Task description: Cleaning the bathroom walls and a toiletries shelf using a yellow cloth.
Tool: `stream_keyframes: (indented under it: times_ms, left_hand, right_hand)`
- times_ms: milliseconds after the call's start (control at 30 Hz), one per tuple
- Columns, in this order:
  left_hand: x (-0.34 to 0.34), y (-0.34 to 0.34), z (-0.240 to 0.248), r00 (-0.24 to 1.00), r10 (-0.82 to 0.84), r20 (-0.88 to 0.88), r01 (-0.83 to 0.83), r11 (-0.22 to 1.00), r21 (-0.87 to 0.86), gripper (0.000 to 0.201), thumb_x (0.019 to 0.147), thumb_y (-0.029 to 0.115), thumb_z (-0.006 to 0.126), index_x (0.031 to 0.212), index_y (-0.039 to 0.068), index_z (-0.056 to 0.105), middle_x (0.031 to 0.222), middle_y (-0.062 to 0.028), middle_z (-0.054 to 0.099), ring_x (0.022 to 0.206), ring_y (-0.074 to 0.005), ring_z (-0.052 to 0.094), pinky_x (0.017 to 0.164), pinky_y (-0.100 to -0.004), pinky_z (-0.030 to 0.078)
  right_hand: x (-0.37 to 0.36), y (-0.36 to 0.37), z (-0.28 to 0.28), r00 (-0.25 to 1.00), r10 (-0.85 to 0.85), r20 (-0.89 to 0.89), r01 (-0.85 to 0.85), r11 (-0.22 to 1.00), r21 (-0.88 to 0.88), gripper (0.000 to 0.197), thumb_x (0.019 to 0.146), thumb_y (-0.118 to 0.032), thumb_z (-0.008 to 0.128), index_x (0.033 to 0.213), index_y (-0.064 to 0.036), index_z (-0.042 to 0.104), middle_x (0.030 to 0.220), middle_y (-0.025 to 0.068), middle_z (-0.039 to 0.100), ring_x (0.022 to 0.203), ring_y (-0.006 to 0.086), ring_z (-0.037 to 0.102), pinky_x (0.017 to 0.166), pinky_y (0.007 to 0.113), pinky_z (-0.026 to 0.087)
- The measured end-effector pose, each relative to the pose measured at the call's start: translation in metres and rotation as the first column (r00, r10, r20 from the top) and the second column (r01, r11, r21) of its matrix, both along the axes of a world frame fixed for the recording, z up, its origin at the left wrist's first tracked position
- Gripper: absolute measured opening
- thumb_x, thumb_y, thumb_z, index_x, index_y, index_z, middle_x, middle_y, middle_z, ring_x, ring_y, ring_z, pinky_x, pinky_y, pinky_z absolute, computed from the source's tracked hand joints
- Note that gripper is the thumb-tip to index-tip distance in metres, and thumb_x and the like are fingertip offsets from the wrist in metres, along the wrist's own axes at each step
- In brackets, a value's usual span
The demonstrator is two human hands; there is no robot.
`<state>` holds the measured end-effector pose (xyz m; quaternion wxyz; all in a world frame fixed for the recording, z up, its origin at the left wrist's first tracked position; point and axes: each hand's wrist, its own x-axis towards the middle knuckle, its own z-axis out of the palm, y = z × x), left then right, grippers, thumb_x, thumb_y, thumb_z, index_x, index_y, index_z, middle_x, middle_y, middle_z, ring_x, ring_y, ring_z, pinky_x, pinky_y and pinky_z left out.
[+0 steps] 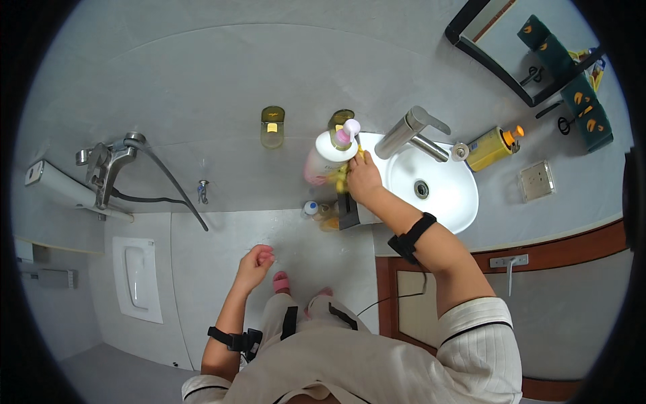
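My right hand (364, 178) is at the left rim of the white washbasin (464, 202). Its fingers are bent around a yellow cloth-like thing (342, 180), mostly hidden behind the hand and the bottle. Right beside it stands a large white and pink pump bottle (326, 159) with a pink and white pump head. My left hand (254, 268) hangs low over the floor with its fingers loosely curled, and no object shows in it. A grey single-lever tap (406, 135) rises behind the basin.
A yellow bottle with an orange pump (490, 149) stands right of the tap. Small bottles (311, 208) sit low beneath the basin's left side. On the left are a shower mixer (108, 168) with hose and a squat toilet (138, 279). A mirror (518, 47) hangs at upper right.
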<state>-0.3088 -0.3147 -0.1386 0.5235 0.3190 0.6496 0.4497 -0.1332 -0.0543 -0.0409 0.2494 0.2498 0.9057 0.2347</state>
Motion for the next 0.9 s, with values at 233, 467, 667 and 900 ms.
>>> stream_keyframes:
  times_ms: [233,467,667,900]
  left_hand:
    - [-0.007,0.024,0.002,0.985,-0.124,-0.119,0.127,0.992,0.015,0.017,0.079,0.007,0.056,0.095,0.003,0.053,0.08,-0.0011,0.056,0.073,-0.0062,0.051,0.066,-0.0195,0.042]
    - [0.036,0.112,0.061,0.973,-0.209,-0.1,0.226,0.95,0.214,0.021,0.077,0.008,0.057,0.097,0.002,0.052,0.08,-0.0047,0.058,0.072,-0.0085,0.052,0.067,-0.0214,0.043]
    - [0.037,0.096,0.04,0.966,-0.245,-0.084,0.255,0.957,0.14,0.019,0.079,0.006,0.054,0.098,0.002,0.051,0.084,-0.0025,0.056,0.077,-0.0081,0.052,0.07,-0.0201,0.042]
    - [0.058,0.077,0.04,0.996,-0.069,-0.057,0.069,0.998,0.005,0.019,0.078,0.007,0.056,0.096,0.002,0.052,0.079,0.0,0.053,0.074,-0.0074,0.049,0.068,-0.02,0.04]
  right_hand:
    - [0.069,-0.042,0.016,0.765,-0.129,-0.631,-0.133,0.927,-0.351,0.029,0.072,-0.015,0.05,0.097,-0.004,0.058,0.106,0.0141,0.052,0.109,0.0282,0.042,0.094,0.039,0.03]
    - [0.059,-0.054,0.005,0.603,-0.216,-0.768,0.105,0.976,-0.192,0.052,0.068,-0.008,0.056,0.119,-0.0145,0.045,0.123,0.0166,0.039,0.112,0.0296,0.04,0.094,0.047,0.028]
    - [0.196,-0.086,0.007,0.699,-0.29,-0.654,0.244,0.956,-0.163,0.058,0.065,-0.002,0.053,0.119,-0.0212,0.044,0.126,0.011,0.037,0.115,0.0297,0.037,0.095,0.047,0.028]
    - [0.321,-0.04,-0.03,0.157,-0.367,-0.917,0.379,0.88,-0.287,0.065,0.071,-0.001,0.046,0.131,-0.0112,0.026,0.134,0.02,0.02,0.124,0.0359,0.019,0.101,0.042,0.018]
